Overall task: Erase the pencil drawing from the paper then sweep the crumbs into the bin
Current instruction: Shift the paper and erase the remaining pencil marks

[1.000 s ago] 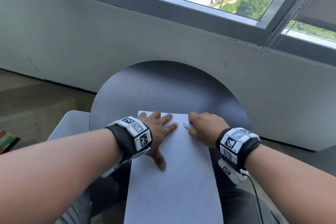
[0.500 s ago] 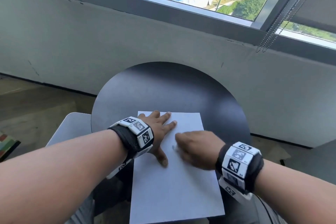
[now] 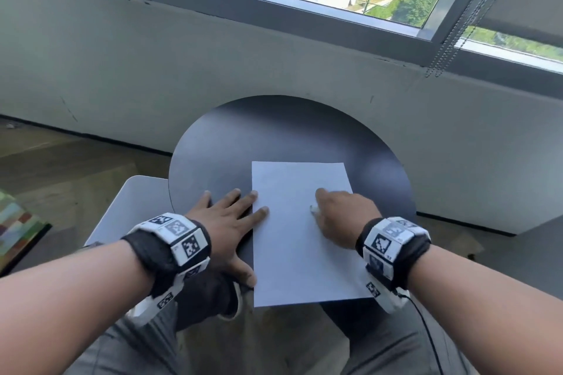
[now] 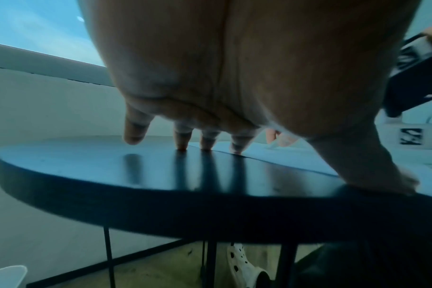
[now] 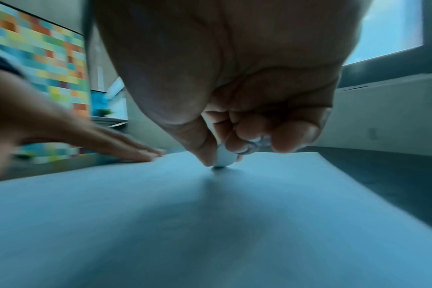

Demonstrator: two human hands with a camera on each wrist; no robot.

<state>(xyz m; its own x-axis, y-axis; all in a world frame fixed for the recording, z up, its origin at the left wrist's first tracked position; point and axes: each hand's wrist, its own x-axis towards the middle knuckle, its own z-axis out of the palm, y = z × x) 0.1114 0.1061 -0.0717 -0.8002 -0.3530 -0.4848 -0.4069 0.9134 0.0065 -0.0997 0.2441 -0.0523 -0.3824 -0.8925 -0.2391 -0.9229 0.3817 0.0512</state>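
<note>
Eraser pressed to the paper on the round table

A round dark table (image 3: pixel 274 131) is set against the grey wall below the window, and a white sheet of paper (image 3: pixel 292 253) is laid on its near half, the sheet's near edge reaching the table's near edge. The left hand (image 3: pixel 225 222) is spread flat at the paper's left edge, fingers straight, with the fingertips (image 4: pixel 236 150) resting across the boundary of table and sheet (the thumb is seen at the table's near rim). The right hand (image 3: pixel 344 216) is curled over the paper's right part, a small white eraser (image 5: pixel 225 158) being pinched between thumb and fingers and touched to the sheet. No pencil marks can be made out.
</note>
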